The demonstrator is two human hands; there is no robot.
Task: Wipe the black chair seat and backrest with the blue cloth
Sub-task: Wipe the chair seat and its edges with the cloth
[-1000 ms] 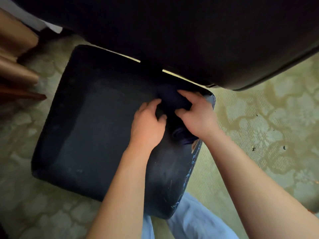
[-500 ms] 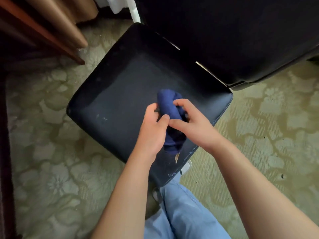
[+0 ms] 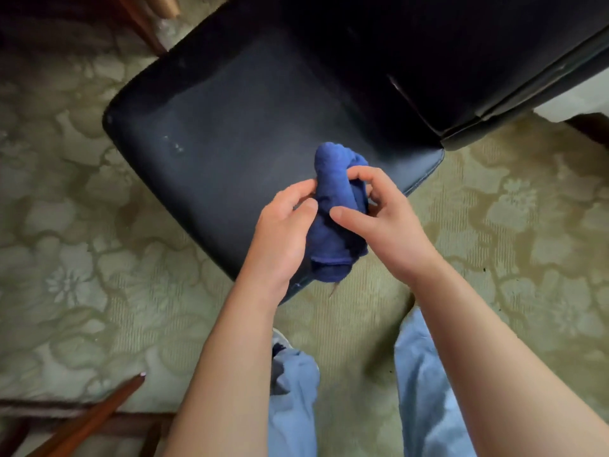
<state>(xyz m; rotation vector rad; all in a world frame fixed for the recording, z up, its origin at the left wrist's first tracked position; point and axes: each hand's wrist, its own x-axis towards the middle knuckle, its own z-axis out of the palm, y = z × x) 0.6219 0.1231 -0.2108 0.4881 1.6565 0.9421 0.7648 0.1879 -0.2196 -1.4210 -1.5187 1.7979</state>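
The black chair seat (image 3: pixel 230 127) fills the upper middle of the head view, dusty with pale specks near its left side. Its black backrest (image 3: pixel 478 44) rises at the upper right. The blue cloth (image 3: pixel 333 206) is bunched into a roll, lifted above the seat's front corner. My left hand (image 3: pixel 283 232) grips the cloth from the left, thumb and fingers curled on it. From the right, my right hand (image 3: pixel 382 216) pinches the same cloth, fingers bent round its upper part.
Green floral carpet (image 3: pixel 99 258) surrounds the chair. A wooden leg (image 3: pixel 95 413) of other furniture slants in at the bottom left, another wooden leg (image 3: pixel 141 18) at the top left. My legs in light blue trousers (image 3: pixel 293 407) stand just before the seat.
Both hands lifted the blue cloth off the seat's back right corner and drew it toward me, above the front corner. The view pulled back and turned.
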